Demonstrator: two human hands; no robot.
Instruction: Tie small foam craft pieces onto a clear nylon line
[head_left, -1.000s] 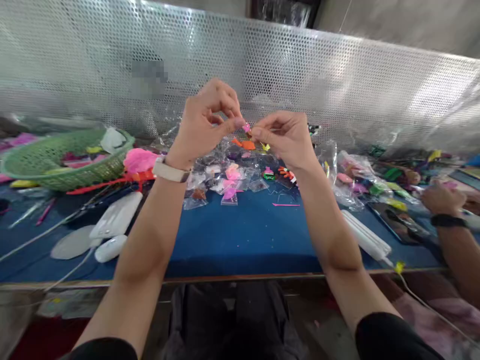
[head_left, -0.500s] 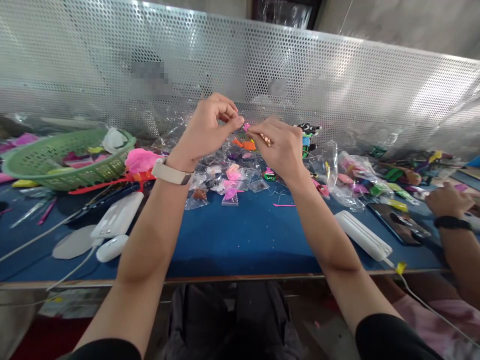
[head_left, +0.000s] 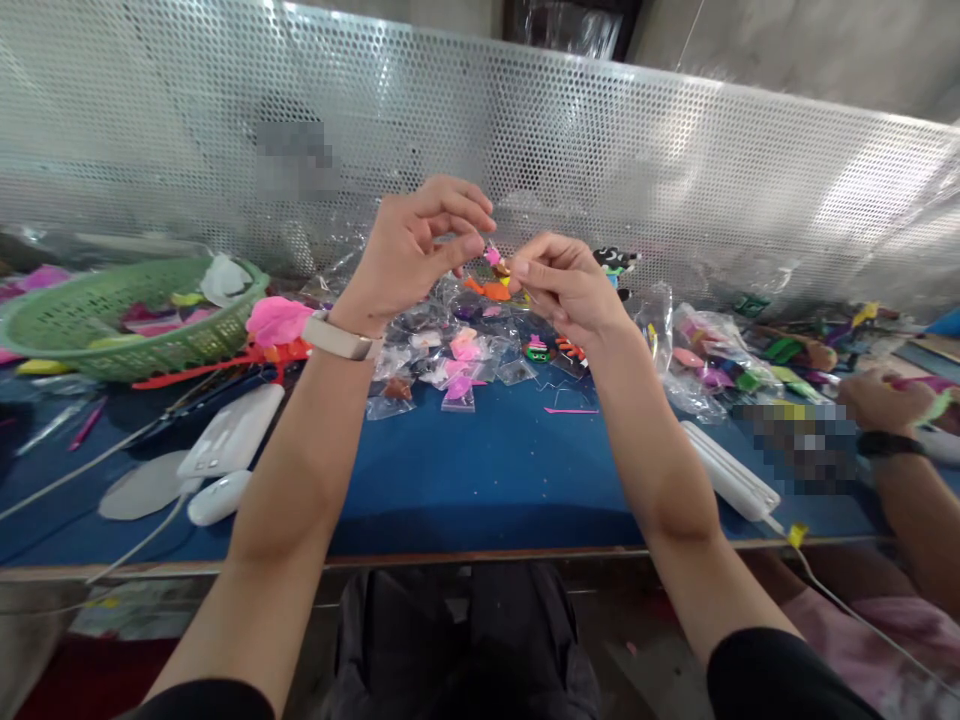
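Note:
Above the back of the table, my right hand (head_left: pixel 570 290) is closed in a pinch on a small figure with a pink top (head_left: pixel 493 256); brown and yellow bits show at its fingertips. My left hand (head_left: pixel 420 250) hovers just left of the pink top, thumb and fingers slightly apart, nothing visible between them. Behind and below lies an orange clay piece (head_left: pixel 491 290). Small clear bags of pink clay (head_left: pixel 463 365) lie under my hands. A green-faced clay figure (head_left: pixel 538 350) sits below my right hand, near a thin pink stick (head_left: pixel 571 410).
On the left stand a green basket (head_left: pixel 142 350), a pink lump (head_left: pixel 277 320), a white power bank (head_left: pixel 232 430) and a white mouse (head_left: pixel 217 498). Another white device (head_left: pixel 729 470) lies right. A co-worker's hand (head_left: pixel 885 405) is at far right. A perforated metal panel (head_left: pixel 675 170) rises behind.
My left thumb and index finger have parted, and the fingers have lifted. My right hand has turned, with its fingers more curled around the figure. The co-worker's hand now holds pink and green material.

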